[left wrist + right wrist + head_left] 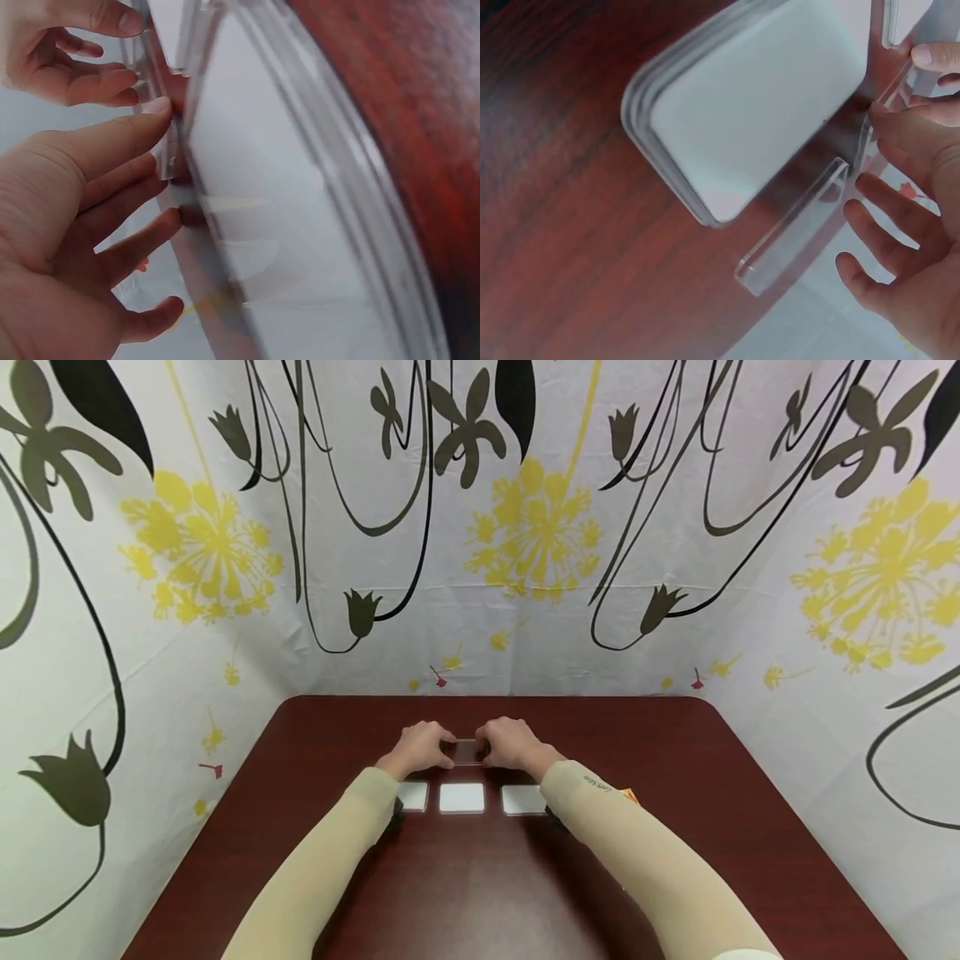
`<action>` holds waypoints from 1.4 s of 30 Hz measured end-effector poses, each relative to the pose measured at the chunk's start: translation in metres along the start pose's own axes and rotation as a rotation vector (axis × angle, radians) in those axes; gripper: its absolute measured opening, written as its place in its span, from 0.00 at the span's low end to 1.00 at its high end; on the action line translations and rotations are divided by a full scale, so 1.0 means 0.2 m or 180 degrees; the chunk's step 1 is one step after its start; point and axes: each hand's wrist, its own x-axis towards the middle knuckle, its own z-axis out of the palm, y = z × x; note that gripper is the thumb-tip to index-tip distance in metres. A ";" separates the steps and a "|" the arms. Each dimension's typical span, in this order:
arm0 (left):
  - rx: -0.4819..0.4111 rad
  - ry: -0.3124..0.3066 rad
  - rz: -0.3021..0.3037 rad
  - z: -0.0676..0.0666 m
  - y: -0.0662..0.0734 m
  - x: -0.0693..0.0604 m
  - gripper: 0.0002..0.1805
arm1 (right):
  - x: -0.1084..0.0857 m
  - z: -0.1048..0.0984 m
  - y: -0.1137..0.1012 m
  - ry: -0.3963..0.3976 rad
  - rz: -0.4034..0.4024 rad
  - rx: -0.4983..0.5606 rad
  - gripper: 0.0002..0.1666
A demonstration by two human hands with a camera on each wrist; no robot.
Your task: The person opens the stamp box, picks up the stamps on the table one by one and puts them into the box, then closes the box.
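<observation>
Head view shows us a left hand [420, 749] and a right hand [512, 743] meeting over the far part of a dark red wood-grain table [465, 885], with a clear rectangular plastic piece [467, 753] held between them. Both are partly closed: each pinches one end of the piece with thumb and fingertips, and in the wrist views we see the outer fingers spread away from it. Nearer to us than the piece, three white rectangular panels stand in a row: the left panel [414, 796] and the right panel [521, 800] are partly covered by the arms, while the middle panel [462, 798] shows whole. Close up, we find layered clear rims around the white faces. From the right wrist we also make out a second clear plastic piece [789, 236] lying on the table just beside the right hand. Behind the right sleeve [645, 835] peeks an orange item [631, 795], mostly hidden.
</observation>
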 end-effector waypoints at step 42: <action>-0.0128 0.0136 -0.0007 -0.18 -0.15 -0.42 0.23 | -0.06 -0.07 -0.44 0.0351 -0.0678 0.0079 0.19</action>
